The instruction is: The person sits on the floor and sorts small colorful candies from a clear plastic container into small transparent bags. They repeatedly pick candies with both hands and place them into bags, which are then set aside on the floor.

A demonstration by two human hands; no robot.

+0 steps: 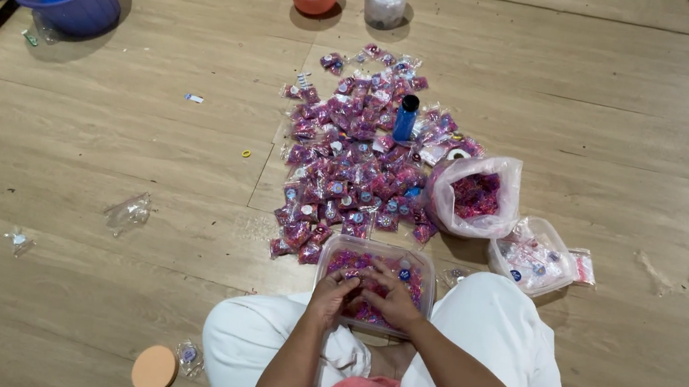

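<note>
Clear tub (424,262) of pink beads, long axis crosswise, at knees: left hand (331,294) and right hand (391,297) inside together, fingers curled pinching beads, equally near.

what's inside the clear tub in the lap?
The clear tub holds a loose pink-purple mix with one blue-white piece. Left hand and right hand cover the middle; whatever lies beneath them is hidden.

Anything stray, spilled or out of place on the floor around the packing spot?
Mostly orderly, but some litter lies apart from the packet pile: crumpled clear wrappers at left, a small yellow ring, and an orange disc by the knee. Both hands are in the clear tub.
</note>
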